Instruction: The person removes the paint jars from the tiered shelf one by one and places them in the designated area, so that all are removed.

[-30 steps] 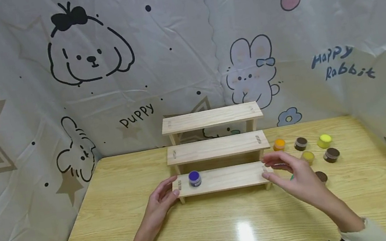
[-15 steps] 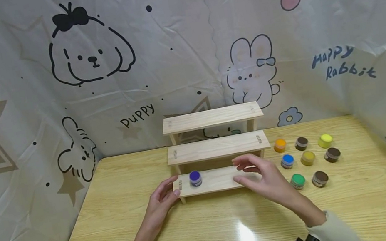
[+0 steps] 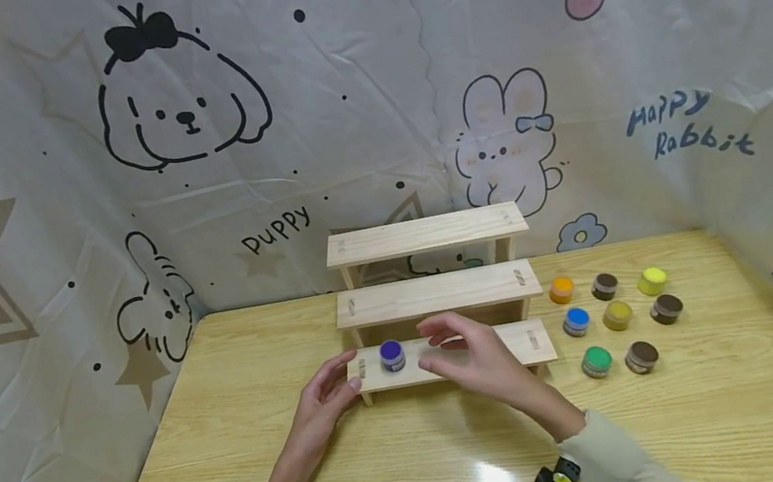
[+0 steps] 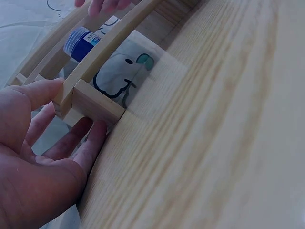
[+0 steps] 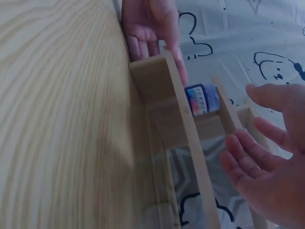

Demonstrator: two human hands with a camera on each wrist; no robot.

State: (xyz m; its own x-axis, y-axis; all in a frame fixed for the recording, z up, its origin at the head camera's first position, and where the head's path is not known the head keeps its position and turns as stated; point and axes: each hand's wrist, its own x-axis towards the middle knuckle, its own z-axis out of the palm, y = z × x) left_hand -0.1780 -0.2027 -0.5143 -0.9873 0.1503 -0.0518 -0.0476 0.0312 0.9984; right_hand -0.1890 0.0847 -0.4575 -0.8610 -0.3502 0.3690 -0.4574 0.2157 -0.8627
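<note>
A three-tier wooden shelf (image 3: pixel 433 297) stands on the table. A small paint jar with a purple lid (image 3: pixel 392 355) sits upright near the left end of its lowest step. My left hand (image 3: pixel 318 408) holds that step's left end, thumb at the board's edge and fingers around the side leg (image 4: pixel 97 102). Above the same step hovers my right hand (image 3: pixel 477 357), its thumb and fingers apart with nothing between them. Its fingertips point left at the purple jar, a short gap away. The jar's label (image 5: pixel 196 99) shows in the right wrist view.
Right of the shelf stand several more paint jars, among them an orange jar (image 3: pixel 562 290), a blue jar (image 3: pixel 576 321), a green jar (image 3: pixel 596 361) and a bright yellow jar (image 3: pixel 653 281). A printed cloth (image 3: pixel 366 109) hangs behind the table (image 3: pixel 258 337).
My right hand has moved left from the shelf's right end toward the purple jar, uncovering the blue and green jars. My left hand has stayed at the left end.
</note>
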